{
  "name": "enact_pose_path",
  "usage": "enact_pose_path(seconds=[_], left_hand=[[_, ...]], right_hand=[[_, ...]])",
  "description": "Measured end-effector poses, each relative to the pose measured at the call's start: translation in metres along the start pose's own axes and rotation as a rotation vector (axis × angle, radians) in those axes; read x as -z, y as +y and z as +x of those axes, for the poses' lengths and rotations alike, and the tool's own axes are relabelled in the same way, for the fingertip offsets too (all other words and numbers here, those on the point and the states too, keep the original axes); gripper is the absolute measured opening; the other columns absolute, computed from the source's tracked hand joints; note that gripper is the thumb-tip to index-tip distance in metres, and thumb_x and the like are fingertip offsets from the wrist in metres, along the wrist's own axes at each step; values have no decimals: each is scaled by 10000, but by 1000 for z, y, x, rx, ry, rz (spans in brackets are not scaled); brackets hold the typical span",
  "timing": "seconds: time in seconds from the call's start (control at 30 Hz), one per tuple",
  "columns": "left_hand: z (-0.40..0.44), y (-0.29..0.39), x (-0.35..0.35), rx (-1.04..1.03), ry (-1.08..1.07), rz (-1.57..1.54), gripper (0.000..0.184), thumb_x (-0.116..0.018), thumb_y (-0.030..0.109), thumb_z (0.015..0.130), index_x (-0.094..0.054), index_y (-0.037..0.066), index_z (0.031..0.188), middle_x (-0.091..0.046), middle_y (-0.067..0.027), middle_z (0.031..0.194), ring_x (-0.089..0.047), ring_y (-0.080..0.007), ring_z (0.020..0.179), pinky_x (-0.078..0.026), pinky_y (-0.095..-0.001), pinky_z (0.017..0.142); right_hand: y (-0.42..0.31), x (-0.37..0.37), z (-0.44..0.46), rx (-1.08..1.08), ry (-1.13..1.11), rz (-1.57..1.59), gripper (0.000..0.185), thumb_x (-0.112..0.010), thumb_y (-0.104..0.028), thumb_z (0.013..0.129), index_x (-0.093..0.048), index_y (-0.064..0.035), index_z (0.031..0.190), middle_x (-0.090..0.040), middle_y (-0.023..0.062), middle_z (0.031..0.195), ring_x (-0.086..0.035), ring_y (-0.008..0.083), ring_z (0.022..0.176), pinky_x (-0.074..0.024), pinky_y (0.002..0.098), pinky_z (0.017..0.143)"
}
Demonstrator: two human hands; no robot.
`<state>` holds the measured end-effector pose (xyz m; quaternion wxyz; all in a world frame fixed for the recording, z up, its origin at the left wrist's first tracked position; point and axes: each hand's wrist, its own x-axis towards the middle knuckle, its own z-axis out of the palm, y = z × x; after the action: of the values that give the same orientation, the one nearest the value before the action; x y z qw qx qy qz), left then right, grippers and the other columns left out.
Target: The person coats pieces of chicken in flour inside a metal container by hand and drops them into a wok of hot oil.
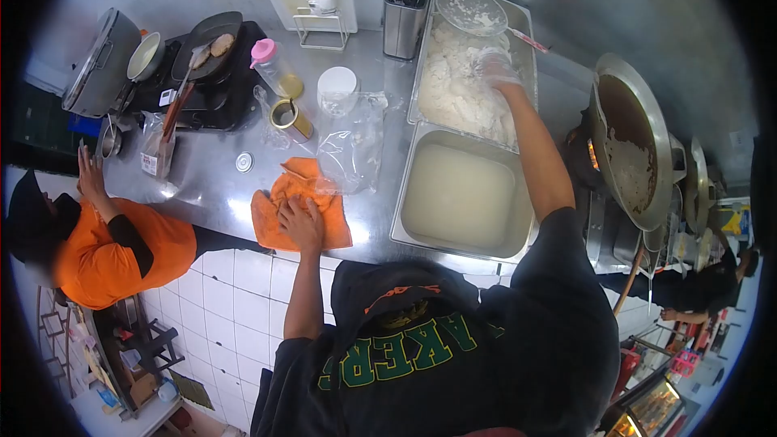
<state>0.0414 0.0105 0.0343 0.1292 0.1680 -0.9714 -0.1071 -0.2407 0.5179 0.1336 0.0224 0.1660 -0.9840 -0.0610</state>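
Observation:
My left hand (300, 225) lies spread on a crumpled orange cloth (330, 209) near the counter's front edge, holding nothing. In a clear glove, my right hand (495, 69) reaches into the flour (453, 85) in the upper steel tray; its fingers are partly hidden, and whether they grip anything is not visible. A round sieve (471, 10) dusted with flour rests across that tray's top end. Just below, a second steel tray (398, 222) holds a pale, cloudy liquid (460, 190). A clear plastic bag (350, 146) lies beside the cloth.
A co-worker in orange (133, 251) stands at the left by a black pan (212, 47) on a stove. A large wok (639, 137) is at the right. An open can (290, 119), a pink-lidded bottle (273, 66) and a utensil holder (403, 28) stand on the counter.

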Motion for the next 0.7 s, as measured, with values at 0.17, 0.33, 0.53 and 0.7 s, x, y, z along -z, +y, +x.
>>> enact_pose_path(seconds=[0.17, 0.33, 0.53, 0.7], left_hand=[[0, 5, 0, 9, 28, 6, 405, -484, 410, 943, -531, 92, 1188, -497, -185, 1258, -445, -379, 1180, -360, -542, 893], [1, 2, 1, 7, 24, -11, 397, -488, 401, 938, -538, 89, 1177, -495, -191, 1268, -442, -383, 1187, -354, -539, 908], [2, 2, 2, 27, -7, 31, 418, -478, 410, 941, -541, 84, 1194, -488, -189, 1296, -434, -376, 1205, -348, -531, 932], [4, 0, 1, 10, -2, 6, 429, -470, 416, 946, -526, 80, 1206, -479, -191, 1305, -426, -379, 1214, -344, -536, 936]], right_hand=[[-4, -80, -11, -7, -176, -7, 266, -558, -167, 827, -647, -23, 1032, -646, 209, 1055, -621, 339, 993, -472, 414, 874], [-42, -64, -11, -226, -145, 87, 370, -571, -142, 816, -618, 3, 1154, -643, 229, 1127, -620, 334, 1073, -473, 386, 936], [-22, -61, -9, -74, -85, -67, 273, -529, -123, 852, -667, 2, 1052, -668, 223, 1048, -647, 328, 996, -498, 389, 877], [-28, 71, -17, -223, -89, -24, 252, -483, -99, 887, -664, -7, 1036, -674, 185, 1002, -649, 306, 962, -511, 385, 848]])
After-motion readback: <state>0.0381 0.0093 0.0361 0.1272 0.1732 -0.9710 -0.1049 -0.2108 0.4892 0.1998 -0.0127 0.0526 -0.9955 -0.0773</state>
